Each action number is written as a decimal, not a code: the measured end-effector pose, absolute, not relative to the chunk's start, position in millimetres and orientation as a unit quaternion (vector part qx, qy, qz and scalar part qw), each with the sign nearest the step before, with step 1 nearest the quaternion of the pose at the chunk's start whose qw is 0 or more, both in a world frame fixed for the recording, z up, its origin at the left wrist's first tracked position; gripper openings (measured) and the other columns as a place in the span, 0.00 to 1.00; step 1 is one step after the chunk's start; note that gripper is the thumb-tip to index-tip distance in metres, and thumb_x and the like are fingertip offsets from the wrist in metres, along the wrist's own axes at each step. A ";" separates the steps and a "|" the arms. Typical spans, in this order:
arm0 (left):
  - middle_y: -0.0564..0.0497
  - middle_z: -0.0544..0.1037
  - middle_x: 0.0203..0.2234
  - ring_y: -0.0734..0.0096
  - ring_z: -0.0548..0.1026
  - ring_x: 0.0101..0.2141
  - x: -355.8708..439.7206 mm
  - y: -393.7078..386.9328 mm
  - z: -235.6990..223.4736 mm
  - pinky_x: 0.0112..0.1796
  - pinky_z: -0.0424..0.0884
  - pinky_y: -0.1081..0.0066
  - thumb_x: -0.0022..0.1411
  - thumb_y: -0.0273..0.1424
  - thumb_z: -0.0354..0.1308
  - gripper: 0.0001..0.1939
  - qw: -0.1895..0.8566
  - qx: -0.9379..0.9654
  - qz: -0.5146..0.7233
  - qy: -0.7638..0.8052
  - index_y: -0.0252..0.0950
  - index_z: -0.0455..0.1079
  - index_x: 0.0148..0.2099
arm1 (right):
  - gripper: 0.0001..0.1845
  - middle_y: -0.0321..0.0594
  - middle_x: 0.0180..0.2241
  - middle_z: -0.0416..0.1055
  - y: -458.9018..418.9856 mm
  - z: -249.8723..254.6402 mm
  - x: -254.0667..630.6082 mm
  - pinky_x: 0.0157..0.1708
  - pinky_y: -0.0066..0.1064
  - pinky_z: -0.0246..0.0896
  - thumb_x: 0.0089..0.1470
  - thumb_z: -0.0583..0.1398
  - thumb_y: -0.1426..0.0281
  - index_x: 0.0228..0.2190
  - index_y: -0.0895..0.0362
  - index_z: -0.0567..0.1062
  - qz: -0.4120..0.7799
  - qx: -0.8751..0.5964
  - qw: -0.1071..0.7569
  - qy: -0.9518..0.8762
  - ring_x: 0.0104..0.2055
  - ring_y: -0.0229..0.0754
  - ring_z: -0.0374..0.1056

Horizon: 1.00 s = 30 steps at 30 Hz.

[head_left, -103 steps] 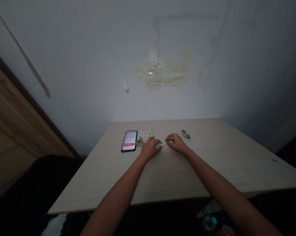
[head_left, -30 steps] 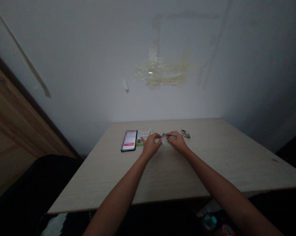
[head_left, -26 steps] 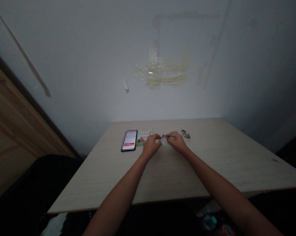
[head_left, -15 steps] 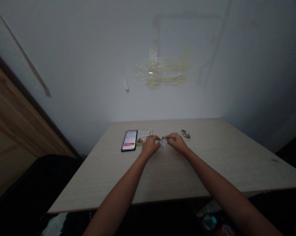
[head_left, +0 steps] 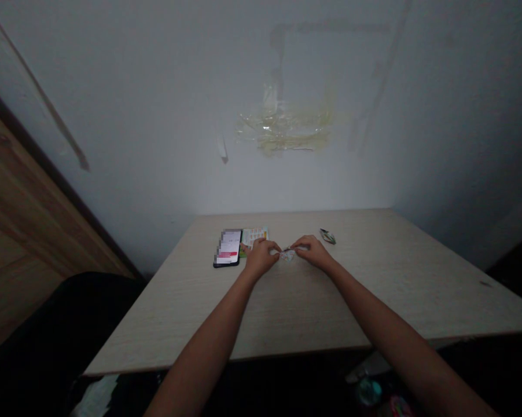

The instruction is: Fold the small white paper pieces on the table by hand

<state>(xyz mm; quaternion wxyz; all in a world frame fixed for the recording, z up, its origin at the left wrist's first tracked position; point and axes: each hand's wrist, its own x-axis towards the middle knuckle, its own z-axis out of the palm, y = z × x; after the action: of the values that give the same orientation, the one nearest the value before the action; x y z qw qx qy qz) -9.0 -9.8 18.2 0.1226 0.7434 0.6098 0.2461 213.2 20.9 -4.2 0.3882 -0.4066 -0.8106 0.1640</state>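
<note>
Left hand: our left hand (head_left: 261, 259) has thumb and fingertips drawn nearly together at the left edge of a small folded paper (head_left: 287, 255), apparently pinching it, though the dim light and small scale leave us a little unsure.
Right hand: our right hand (head_left: 312, 253) closes thumb and forefinger on the paper's upper right corner.
Folded paper: it sits between our two hands, near the middle of the table (head_left: 313, 313); we see pale, patterned print on it, too small to read.
Booklet: behind our left hand, partly covered by it, a booklet (head_left: 256, 234) shows rows of small print with a yellow patch and green lower down; we cannot make out words.
Phone: just left of the booklet, a phone (head_left: 230, 246) lies screen up, lit, partly pixelated, with a red bar and illegible lines.
Second folded piece: beyond our right hand lies another folded piece (head_left: 327, 236).
</note>
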 end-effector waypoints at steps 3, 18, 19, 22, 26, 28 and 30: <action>0.55 0.76 0.53 0.49 0.61 0.61 -10.5 -9.0 17.4 0.57 0.30 0.26 0.56 0.38 0.62 0.09 0.120 0.747 0.243 0.608 0.53 0.78 0.41 | 0.10 0.40 0.34 0.80 23.8 -6.9 215.6 0.51 0.40 0.57 0.50 0.62 0.70 0.34 0.53 0.83 0.158 -0.404 0.383 -0.815 0.41 0.46 0.72; 0.56 0.79 0.50 0.47 0.59 0.62 -10.0 -16.8 26.6 0.58 0.24 0.29 0.57 0.39 0.63 0.05 0.102 0.767 0.243 0.585 0.50 0.79 0.36 | 0.09 0.41 0.35 0.79 23.2 -9.1 217.3 0.54 0.41 0.56 0.52 0.64 0.64 0.32 0.53 0.83 0.163 -0.423 0.362 -0.814 0.44 0.47 0.71; 0.55 0.79 0.50 0.47 0.60 0.62 -9.1 -17.6 27.3 0.58 0.23 0.30 0.57 0.40 0.63 0.06 0.099 0.766 0.242 0.587 0.49 0.79 0.36 | 0.09 0.41 0.34 0.79 23.4 -8.9 217.0 0.54 0.41 0.56 0.51 0.64 0.63 0.32 0.53 0.83 0.163 -0.423 0.362 -0.815 0.44 0.46 0.71; 0.53 0.79 0.49 0.47 0.60 0.61 -6.6 -19.3 28.0 0.57 0.24 0.29 0.58 0.43 0.62 0.08 0.089 0.766 0.242 0.589 0.47 0.79 0.36 | 0.09 0.41 0.35 0.79 24.3 -9.3 216.9 0.53 0.40 0.56 0.51 0.65 0.63 0.32 0.53 0.83 0.163 -0.423 0.358 -0.816 0.44 0.46 0.71; 0.52 0.79 0.48 0.46 0.61 0.60 -4.9 -19.1 25.9 0.56 0.24 0.27 0.58 0.44 0.63 0.09 0.079 0.773 0.248 0.578 0.46 0.78 0.35 | 0.09 0.41 0.36 0.78 24.7 -11.2 216.9 0.53 0.40 0.56 0.51 0.65 0.63 0.34 0.52 0.83 0.160 -0.426 0.350 -0.819 0.45 0.46 0.70; 0.52 0.79 0.48 0.46 0.61 0.60 -4.7 -18.7 24.5 0.56 0.24 0.26 0.58 0.44 0.64 0.09 0.077 0.774 0.250 0.577 0.45 0.78 0.35 | 0.10 0.41 0.38 0.77 23.8 -11.6 216.4 0.53 0.41 0.56 0.51 0.65 0.63 0.35 0.52 0.83 0.155 -0.434 0.350 -0.815 0.46 0.47 0.70; 0.52 0.79 0.48 0.46 0.61 0.60 -4.7 -18.4 23.6 0.56 0.24 0.26 0.57 0.43 0.65 0.09 0.073 0.775 0.251 0.575 0.45 0.77 0.35 | 0.11 0.42 0.39 0.77 22.4 -11.5 215.7 0.53 0.41 0.56 0.51 0.65 0.62 0.36 0.52 0.82 0.151 -0.446 0.352 -0.809 0.47 0.48 0.69</action>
<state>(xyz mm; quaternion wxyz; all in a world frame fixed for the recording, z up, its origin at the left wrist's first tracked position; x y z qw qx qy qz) -4.7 -18.4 23.6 0.0734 0.7751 0.5751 0.2513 215.7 22.4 -11.5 0.3517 -0.4462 -0.8089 0.1512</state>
